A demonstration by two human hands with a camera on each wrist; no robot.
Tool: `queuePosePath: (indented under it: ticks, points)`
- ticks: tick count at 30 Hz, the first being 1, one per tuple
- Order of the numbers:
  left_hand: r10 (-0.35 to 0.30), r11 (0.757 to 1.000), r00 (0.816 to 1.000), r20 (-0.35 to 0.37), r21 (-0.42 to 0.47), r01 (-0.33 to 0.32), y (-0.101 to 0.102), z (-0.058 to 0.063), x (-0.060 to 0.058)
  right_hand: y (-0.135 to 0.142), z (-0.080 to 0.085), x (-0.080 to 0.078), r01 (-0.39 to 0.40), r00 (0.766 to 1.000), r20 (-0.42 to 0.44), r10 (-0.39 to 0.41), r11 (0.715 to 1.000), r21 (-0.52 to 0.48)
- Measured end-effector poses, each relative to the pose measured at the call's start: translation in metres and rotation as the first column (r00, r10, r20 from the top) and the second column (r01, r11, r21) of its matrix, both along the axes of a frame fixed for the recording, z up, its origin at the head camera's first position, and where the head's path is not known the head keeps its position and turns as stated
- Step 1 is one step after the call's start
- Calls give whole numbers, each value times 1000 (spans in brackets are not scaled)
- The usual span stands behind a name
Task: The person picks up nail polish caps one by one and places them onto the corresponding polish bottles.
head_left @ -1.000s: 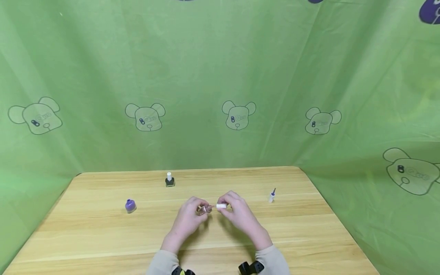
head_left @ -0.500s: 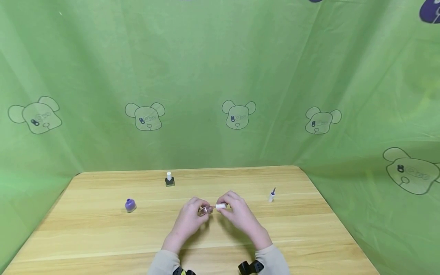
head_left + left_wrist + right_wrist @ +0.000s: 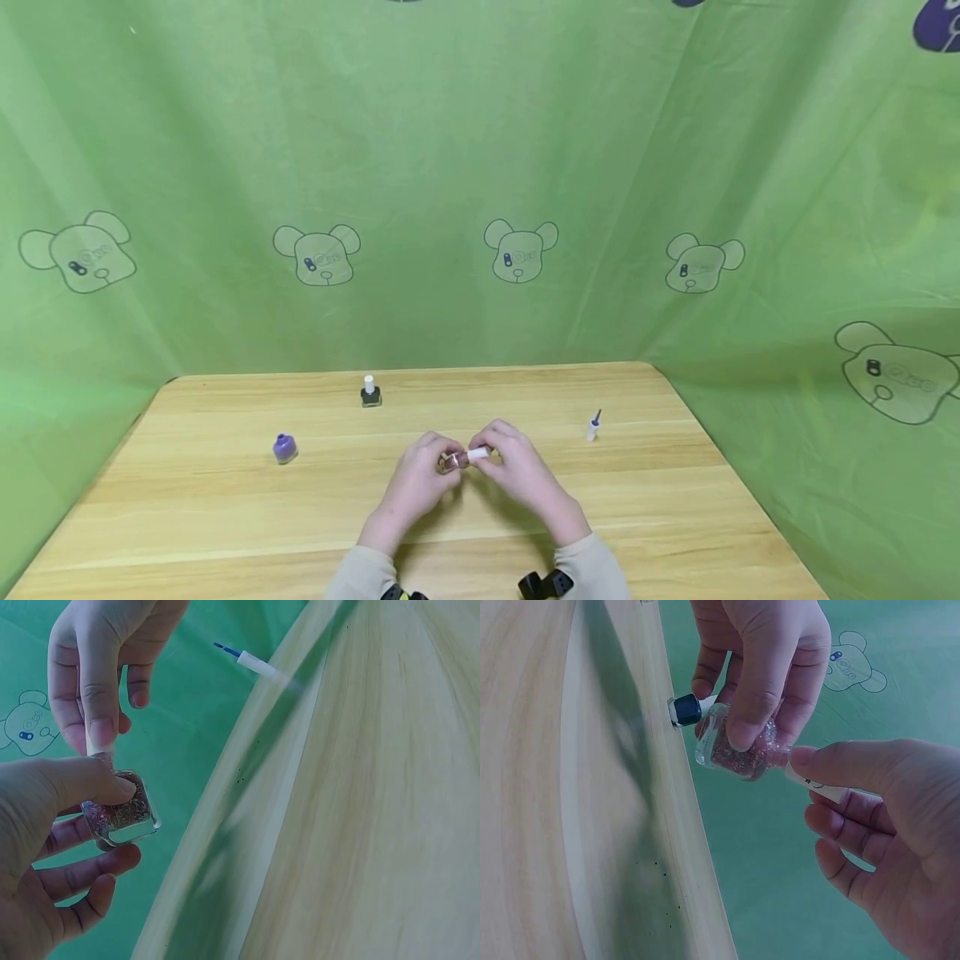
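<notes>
A: What has moved?
B: The white cap and the glitter bottle have come together. Half a second ago a strip of pink stem showed between them; now the cap meets the neck. The hands are closer to each other too, and the other things stay where they were.
A: Start at the left, then.
B: A purple bottle stands on the wooden surface, its narrow neck upward. Next, farther back near the rear edge, a black bottle stands upright with its own white top on.
A: And the left hand?
B: Its grip is on the glitter bottle: thumb across the flat face, fingers behind and below. The bottle is held over the middle of the surface, lying over sideways, with its neck toward the other hand. The glitter inside looks pinkish, and the glass is clear around it.
A: Then the cap?
B: That comes next, right at the bottle's neck. The right hand has it pinched between thumb and fingers. The right wrist view shows small dark marks on its side. How tightly it is seated, I cannot tell.
A: Anything farther right?
B: A brush cap stands on the surface, well apart from the hands, white below, with its purple brush pointing up. Behind everything hangs a green curtain printed with cartoon animal heads.
</notes>
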State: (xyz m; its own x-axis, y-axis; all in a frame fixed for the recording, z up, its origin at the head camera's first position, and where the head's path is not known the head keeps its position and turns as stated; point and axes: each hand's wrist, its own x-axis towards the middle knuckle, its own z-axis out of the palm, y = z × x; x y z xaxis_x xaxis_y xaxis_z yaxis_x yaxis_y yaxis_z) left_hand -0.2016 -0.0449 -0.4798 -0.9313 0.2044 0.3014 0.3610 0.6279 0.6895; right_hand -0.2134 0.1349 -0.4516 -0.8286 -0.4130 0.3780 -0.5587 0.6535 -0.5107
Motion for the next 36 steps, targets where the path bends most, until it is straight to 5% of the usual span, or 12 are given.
queuePosePath:
  ticks: [22,31,36]
  points:
    - [-14,999,1000,0,35,14,0,-1,0,2,-2,-2,-10,1000,21,10,1000,-5]
    - [8,990,1000,-24,139,-4,-8,-5,-4,12,-4,-9,13,991,131,11,984,-177]
    - [-6,975,999,34,222,-2,-8,-7,-6,12,-13,-14,50,955,289,63,930,-364]
